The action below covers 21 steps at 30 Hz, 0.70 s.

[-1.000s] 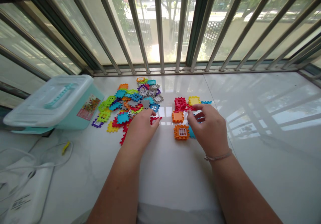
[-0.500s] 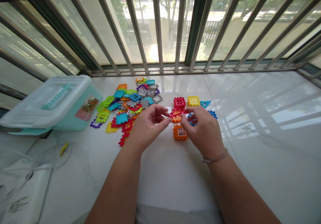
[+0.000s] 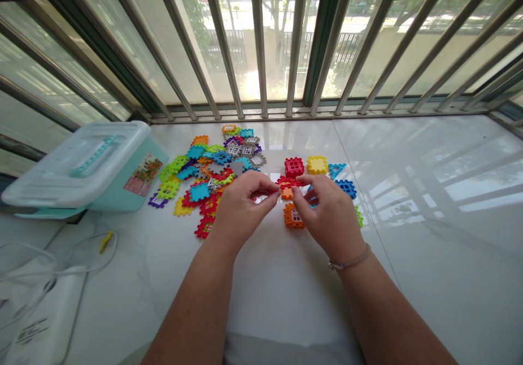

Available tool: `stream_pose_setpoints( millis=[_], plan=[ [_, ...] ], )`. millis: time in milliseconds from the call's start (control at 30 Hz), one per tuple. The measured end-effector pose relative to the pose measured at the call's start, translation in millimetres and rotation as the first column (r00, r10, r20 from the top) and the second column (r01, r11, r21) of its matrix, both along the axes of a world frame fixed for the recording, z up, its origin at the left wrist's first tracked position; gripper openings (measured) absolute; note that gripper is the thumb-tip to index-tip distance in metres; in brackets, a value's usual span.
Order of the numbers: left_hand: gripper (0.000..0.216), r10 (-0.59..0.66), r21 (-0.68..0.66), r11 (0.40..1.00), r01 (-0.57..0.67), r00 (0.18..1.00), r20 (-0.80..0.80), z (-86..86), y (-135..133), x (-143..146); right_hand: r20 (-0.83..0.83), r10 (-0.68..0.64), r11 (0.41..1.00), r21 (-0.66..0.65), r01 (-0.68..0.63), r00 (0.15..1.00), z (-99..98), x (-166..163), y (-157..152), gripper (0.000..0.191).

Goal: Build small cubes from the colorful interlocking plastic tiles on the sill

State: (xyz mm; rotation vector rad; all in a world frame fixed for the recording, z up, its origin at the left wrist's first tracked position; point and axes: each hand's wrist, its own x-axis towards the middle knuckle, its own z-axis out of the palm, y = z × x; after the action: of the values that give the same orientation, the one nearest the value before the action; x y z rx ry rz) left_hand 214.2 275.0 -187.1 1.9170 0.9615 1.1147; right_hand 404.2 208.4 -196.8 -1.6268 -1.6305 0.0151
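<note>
My left hand [image 3: 249, 207] has thumb and forefinger pinched together at the left end of a red interlocking plastic piece [image 3: 288, 181]. Across from it, my right hand [image 3: 327, 212] holds the same piece's right end between thumb and fingers. An orange piece [image 3: 287, 193] shows just under the red one; whether the two are joined I cannot tell. Below them on the floor sits an orange block with a white window [image 3: 293, 216]. Behind is a red window block [image 3: 294, 166]. My right hand partly covers blue pieces [image 3: 346, 189] beside it.
Left of my hands lies a spread pile of colourful toothed pieces [image 3: 200, 190]. A turquoise lidded box [image 3: 81, 163] stands farther left, near a cable and a white power strip [image 3: 44, 316]. A yellow block [image 3: 317, 164] and a blue triangle [image 3: 336, 170] lie at right. Metal bars [image 3: 257, 49] line the window.
My left thumb and forefinger have drawn closer together at the red piece. My right hand has shifted slightly, and a green piece now shows beside it. The view has moved a little.
</note>
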Motion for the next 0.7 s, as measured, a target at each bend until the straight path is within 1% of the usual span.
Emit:
stream_pose_setpoints(
  millis=[100,233,333,433,500,567,700],
  plan=[
    [0.006,0.048,0.034,0.998,-0.049,0.999,0.024,-1.9,0.0,1.0,-0.01,0.011,1.0,-0.011,-0.011,1.0,-0.1,-1.4,0.5,0.023],
    [0.003,0.197,0.078,0.978,-0.194,0.98,-0.036,-7.3,3.2,-0.7,-0.056,-0.005,0.999,-0.032,0.003,0.998,1.8,-2.8,0.1,0.026],
    [0.008,0.318,0.142,0.944,-0.298,0.935,-0.156,-14.4,9.2,-4.5,-0.076,-0.016,0.999,-0.044,0.012,0.997,3.0,-3.5,-0.3,0.025],
    [0.012,0.404,0.226,0.911,-0.345,0.854,-0.327,-22.6,17.2,-8.5,-0.084,-0.013,0.998,-0.056,0.008,0.996,3.5,-3.9,-0.4,0.025],
    [0.012,0.424,0.243,0.905,-0.35,0.799,-0.427,-27.1,22.2,-10.4,-0.092,-0.011,0.998,-0.064,0.005,0.996,3.8,-4.2,-0.4,0.025],
    [0.01,0.412,0.226,0.911,-0.345,0.761,-0.501,-30.4,25.8,-11.2,-0.102,-0.01,0.998,-0.069,0.003,0.995,4.2,-4.5,-0.5,0.025],
    [0.01,0.319,0.154,0.946,-0.286,0.729,-0.605,-34.5,27.8,-9.3,-0.107,-0.007,0.997,-0.071,-0.001,0.994,4.6,-5.2,-0.9,0.024]
  ],
)
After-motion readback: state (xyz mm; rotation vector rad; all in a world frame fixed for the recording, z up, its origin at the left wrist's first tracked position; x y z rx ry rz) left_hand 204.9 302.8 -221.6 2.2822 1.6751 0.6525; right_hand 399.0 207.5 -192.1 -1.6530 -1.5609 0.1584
